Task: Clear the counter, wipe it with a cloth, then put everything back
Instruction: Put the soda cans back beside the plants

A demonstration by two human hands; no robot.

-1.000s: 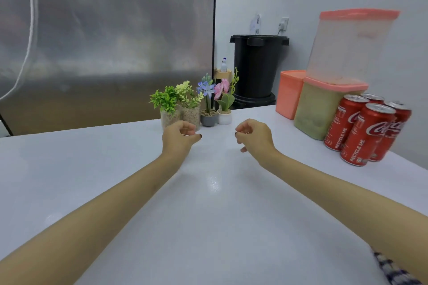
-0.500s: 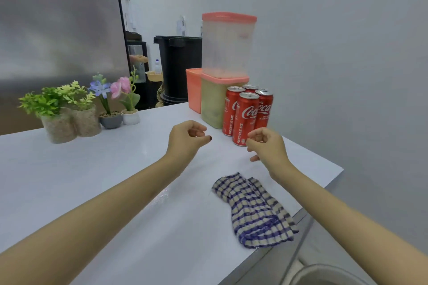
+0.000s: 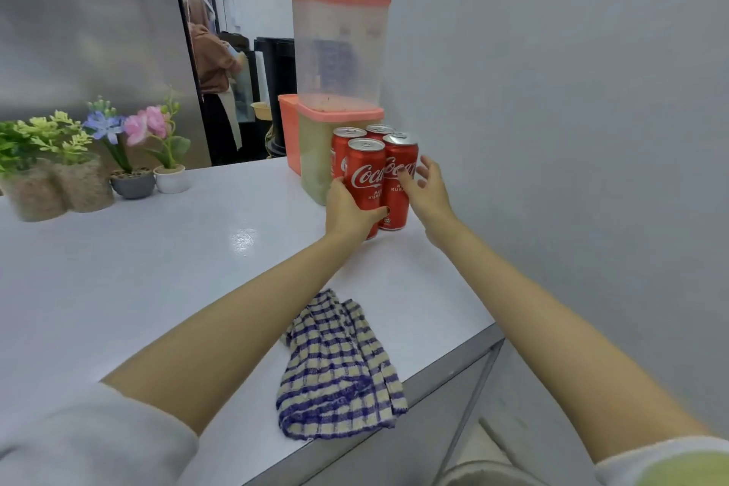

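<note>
**Lifting the cans off first**

Four red cans stand packed together at the far right of the counter, touching the green container. The left hand grips the front can low down. The right hand is spread wide beside the right can, holding nothing. It is best to close each hand round a can's middle and lift straight up, so the neighbours don't topple. The cloth lies near the front edge.

Both hands at the counter's corner.
Left hand grips the front can; right hand's spread fingers sit just right of the neighbouring can; checked cloth lies well behind them.
</note>
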